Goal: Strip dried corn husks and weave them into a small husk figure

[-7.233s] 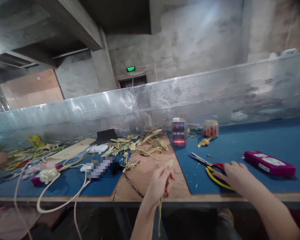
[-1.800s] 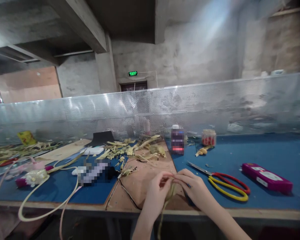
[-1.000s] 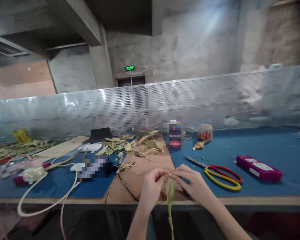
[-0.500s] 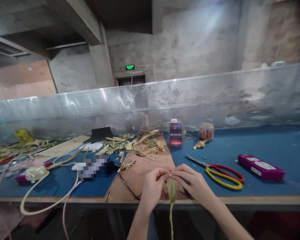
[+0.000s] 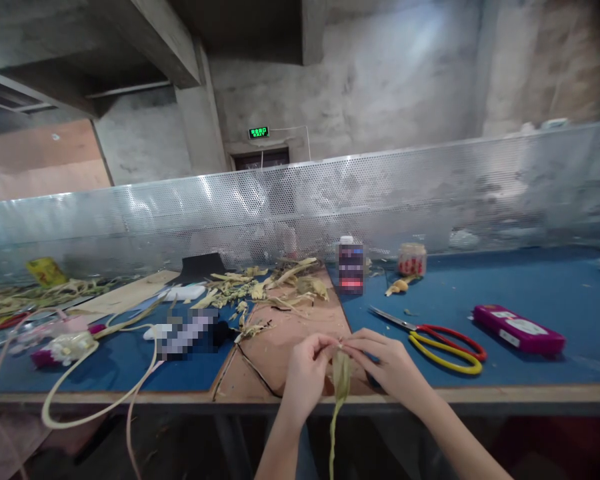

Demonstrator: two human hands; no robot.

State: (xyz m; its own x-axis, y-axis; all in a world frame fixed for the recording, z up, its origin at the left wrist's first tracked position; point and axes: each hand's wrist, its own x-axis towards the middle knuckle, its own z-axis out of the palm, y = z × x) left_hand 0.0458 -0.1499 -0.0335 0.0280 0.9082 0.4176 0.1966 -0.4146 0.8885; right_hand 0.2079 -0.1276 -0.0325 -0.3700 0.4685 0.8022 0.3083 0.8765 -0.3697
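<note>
A pale green dried leaf strip (image 5: 341,377) hangs down past the table's front edge, its top pinched between the fingertips of both hands. My left hand (image 5: 307,370) is closed on it from the left, thumb and forefinger together. From the right, my right hand (image 5: 387,363) grips the same top end, its fingers bent and touching the left fingertips. Scissors (image 5: 425,337) with one red and one yellow handle lie on the blue surface, right of my right hand. More dried leaf pieces (image 5: 280,283) are scattered on the brown board (image 5: 300,327) behind my hands.
At the right lies a magenta box (image 5: 519,330). A bottle (image 5: 351,267) and a jar (image 5: 412,260) stand farther back, before a perforated metal partition (image 5: 380,200). Looped cords (image 5: 55,423), a purple-and-white item (image 5: 70,349) and a yellow container (image 5: 46,272) are at left.
The hanging lower end of the leaf strip has swung slightly left. Both hands keep their pinch at its top, and the view has shifted slightly.
</note>
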